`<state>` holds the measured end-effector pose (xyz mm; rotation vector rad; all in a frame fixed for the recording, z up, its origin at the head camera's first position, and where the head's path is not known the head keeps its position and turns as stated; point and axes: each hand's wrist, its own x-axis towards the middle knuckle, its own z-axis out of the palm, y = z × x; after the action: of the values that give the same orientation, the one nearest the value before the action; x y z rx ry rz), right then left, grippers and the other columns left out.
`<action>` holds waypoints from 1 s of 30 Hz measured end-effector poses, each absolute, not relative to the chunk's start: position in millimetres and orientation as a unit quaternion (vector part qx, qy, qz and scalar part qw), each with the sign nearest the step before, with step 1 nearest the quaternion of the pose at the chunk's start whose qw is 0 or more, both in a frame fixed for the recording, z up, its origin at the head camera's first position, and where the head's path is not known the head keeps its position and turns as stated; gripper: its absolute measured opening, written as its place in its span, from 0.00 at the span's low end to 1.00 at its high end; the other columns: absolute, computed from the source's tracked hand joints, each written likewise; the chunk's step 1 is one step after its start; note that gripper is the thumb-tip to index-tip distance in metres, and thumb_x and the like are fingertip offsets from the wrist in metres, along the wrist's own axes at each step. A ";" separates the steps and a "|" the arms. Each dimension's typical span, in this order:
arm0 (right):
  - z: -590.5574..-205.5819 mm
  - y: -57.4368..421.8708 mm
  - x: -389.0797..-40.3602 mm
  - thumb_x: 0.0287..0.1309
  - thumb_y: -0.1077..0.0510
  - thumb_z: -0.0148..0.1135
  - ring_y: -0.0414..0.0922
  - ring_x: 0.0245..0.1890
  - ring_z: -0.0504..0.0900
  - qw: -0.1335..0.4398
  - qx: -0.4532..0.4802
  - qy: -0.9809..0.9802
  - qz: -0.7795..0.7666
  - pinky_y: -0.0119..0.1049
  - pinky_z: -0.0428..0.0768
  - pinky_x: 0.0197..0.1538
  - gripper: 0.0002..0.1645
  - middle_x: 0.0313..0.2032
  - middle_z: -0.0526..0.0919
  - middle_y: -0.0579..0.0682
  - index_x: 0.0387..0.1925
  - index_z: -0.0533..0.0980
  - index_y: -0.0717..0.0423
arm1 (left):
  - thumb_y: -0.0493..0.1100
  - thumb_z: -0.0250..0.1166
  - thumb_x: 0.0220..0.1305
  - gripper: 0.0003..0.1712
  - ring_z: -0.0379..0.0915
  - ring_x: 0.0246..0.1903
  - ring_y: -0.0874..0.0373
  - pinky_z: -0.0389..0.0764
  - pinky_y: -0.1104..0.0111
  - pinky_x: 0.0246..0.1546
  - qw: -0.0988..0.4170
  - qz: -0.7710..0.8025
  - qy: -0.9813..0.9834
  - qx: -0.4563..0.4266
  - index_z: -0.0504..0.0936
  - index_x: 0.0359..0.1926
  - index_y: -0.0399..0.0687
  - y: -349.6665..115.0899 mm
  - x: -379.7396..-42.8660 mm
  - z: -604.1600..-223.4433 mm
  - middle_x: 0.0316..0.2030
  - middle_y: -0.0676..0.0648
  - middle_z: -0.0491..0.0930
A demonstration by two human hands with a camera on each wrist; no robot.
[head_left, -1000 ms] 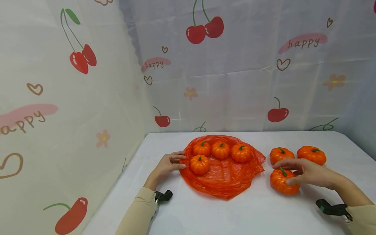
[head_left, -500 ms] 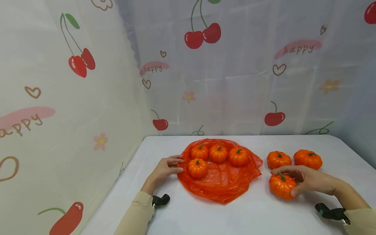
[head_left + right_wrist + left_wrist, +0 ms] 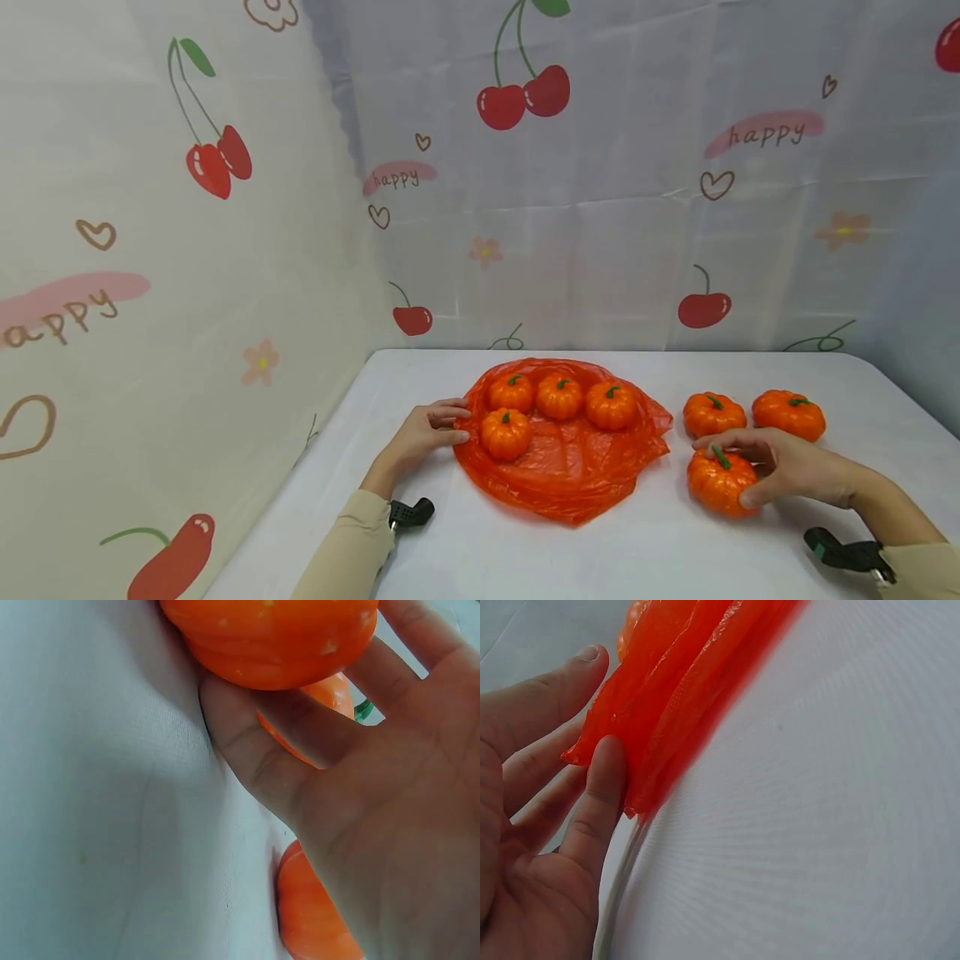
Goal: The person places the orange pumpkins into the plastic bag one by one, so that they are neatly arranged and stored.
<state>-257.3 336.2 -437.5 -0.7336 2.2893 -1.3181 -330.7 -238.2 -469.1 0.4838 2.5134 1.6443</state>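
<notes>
In the head view, my left hand (image 3: 416, 433) rests at the left edge of a thin red plastic bag (image 3: 555, 492) lying spread on the table. The left wrist view shows its loosely bent fingers touching the crumpled bag edge (image 3: 660, 712), thumb apart from them. Several small orange pumpkins (image 3: 506, 433) with green stems sit on the bag. To its right, my right hand (image 3: 802, 467) grips another pumpkin (image 3: 716, 485), thumb on the near right side and fingers over the far side. That pumpkin (image 3: 277, 637) is close to the white cloth in the right wrist view.
Two more pumpkins, one on the left (image 3: 712, 414) and one on the right (image 3: 789, 414), stand behind my right hand. A white cloth covers the table (image 3: 570, 567). Cherry-printed curtains (image 3: 600, 208) hang behind and at the left.
My right thumb has slid from the front of the pumpkin to its lower right side, and the fingers have closed round it. The left hand stays at the bag; the head view has tilted slightly.
</notes>
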 end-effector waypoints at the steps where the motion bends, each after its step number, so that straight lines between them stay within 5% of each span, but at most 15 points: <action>1: -437.4 336.2 -257.1 0.58 0.61 0.72 0.26 0.54 0.75 0.197 -0.259 0.820 -0.471 0.24 0.78 0.53 0.37 0.58 0.80 0.28 0.68 0.71 0.61 | 0.46 0.76 0.60 0.20 0.72 0.68 0.44 0.83 0.60 0.60 0.050 0.540 0.825 0.159 0.89 0.54 0.52 -237.9 -330.6 -468.5 0.69 0.51 0.76; 10: -432.5 334.2 -255.6 0.62 0.60 0.70 0.30 0.50 0.78 0.170 -0.232 0.834 -0.471 0.28 0.81 0.51 0.36 0.57 0.81 0.38 0.68 0.68 0.65 | 0.47 0.76 0.60 0.20 0.71 0.68 0.43 0.81 0.57 0.62 0.051 0.540 0.824 0.164 0.89 0.54 0.52 -236.9 -329.0 -469.1 0.69 0.49 0.76; 22: -409.2 313.4 -255.5 0.64 0.59 0.70 0.30 0.53 0.78 0.136 -0.218 0.841 -0.477 0.35 0.85 0.49 0.32 0.67 0.72 0.66 0.65 0.70 0.61 | 0.45 0.76 0.60 0.20 0.71 0.68 0.43 0.84 0.60 0.59 0.048 0.549 0.821 0.153 0.89 0.54 0.51 -239.5 -329.3 -473.2 0.69 0.49 0.76; 30: -401.1 303.3 -256.6 0.64 0.61 0.68 0.31 0.53 0.82 0.135 -0.243 0.814 -0.509 0.36 0.86 0.52 0.32 0.60 0.77 0.22 0.67 0.71 0.61 | 0.45 0.76 0.61 0.20 0.70 0.69 0.43 0.83 0.61 0.59 0.053 0.551 0.818 0.156 0.88 0.55 0.51 -238.1 -330.2 -469.7 0.69 0.49 0.75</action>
<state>-256.6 303.3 -401.1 -0.7031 2.3598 -1.4758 -330.2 -238.1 -469.7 0.4744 2.4864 1.6760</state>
